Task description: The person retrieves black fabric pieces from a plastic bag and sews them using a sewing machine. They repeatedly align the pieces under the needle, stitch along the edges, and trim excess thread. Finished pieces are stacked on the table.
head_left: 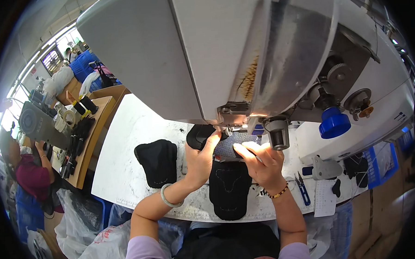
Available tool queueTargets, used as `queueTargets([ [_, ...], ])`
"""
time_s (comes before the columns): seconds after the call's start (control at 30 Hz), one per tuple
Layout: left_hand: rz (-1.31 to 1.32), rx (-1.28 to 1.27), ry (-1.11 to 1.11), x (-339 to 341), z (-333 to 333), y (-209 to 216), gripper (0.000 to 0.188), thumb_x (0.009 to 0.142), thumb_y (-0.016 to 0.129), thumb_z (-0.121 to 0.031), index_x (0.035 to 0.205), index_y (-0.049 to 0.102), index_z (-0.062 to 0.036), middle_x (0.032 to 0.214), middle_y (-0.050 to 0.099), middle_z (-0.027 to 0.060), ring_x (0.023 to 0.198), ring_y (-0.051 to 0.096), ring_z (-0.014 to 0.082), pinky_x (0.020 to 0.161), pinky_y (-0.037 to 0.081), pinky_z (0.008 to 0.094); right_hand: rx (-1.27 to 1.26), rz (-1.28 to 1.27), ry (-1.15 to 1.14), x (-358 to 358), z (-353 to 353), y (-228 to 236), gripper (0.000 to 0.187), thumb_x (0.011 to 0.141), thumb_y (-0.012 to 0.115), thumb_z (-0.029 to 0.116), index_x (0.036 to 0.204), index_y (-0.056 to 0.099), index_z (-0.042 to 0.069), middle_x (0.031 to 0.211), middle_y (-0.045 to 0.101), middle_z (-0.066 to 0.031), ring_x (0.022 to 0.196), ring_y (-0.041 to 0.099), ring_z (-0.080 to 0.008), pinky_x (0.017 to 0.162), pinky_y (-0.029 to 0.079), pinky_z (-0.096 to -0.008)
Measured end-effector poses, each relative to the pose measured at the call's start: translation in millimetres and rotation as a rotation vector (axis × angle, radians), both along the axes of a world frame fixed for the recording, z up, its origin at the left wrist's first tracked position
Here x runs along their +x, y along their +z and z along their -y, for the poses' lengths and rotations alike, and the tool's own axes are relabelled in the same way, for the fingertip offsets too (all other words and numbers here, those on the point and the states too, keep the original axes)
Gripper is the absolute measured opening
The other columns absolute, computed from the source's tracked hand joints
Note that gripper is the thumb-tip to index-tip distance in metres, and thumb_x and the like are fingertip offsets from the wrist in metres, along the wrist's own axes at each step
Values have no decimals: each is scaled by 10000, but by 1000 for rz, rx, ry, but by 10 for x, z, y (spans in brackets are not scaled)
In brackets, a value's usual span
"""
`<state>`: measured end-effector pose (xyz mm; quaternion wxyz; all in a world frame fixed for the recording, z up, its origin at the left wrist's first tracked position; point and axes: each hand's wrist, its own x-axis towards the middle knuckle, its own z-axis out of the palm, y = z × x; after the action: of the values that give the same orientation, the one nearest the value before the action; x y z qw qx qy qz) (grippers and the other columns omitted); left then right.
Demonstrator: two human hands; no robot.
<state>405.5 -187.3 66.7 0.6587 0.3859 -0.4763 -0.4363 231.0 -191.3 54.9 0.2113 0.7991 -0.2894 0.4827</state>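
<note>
The black fabric piece (197,135) lies under the head of a white sewing machine (141,53), to the left of the needle area. Just beside it, below the needle area, is a grey textured piece (227,149); whether the two are joined cannot be told. The left hand (199,164) is at the black fabric piece, its thumb pointing up along the right side; the other fingers are mostly hidden, so their grip cannot be told. The right hand (266,164) has its fingers bent, the tips at the right part of the grey textured piece; whether they pinch it or only press it cannot be told.

Nearer the person, a black shaped panel (229,193) with pale stitched lines lies between the forearms, reaching the front edge of the white table (118,156). A stack of black panels (157,162) rests left of the left hand. To the right are blue-handled snips (304,193) and a white paper sheet (325,198). A blue knob (334,123) juts from the machine. Farther left, black thread spools (89,105) stand near a co-worker in a maroon top (32,178).
</note>
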Motion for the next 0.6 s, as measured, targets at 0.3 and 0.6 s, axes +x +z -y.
queueTargets([
  [0.3,-118,172,104,-147,-176,26,172,869,624,-167,908,653,-2,814,626,16,693,559,83,622,451,239,68,88,86,-96,148,-46,297,694,630,-52,944,703,90,924,663,-32,698,624,-189,626,496,-301],
  [0.6,-390,226,-354,199,-90,65,342,910,491,-266,1064,595,21,1041,622,93,978,575,158,866,448,295,297,357,158,-100,236,-119,296,680,607,-101,910,693,65,908,652,-88,756,619,-228,659,501,-314],
])
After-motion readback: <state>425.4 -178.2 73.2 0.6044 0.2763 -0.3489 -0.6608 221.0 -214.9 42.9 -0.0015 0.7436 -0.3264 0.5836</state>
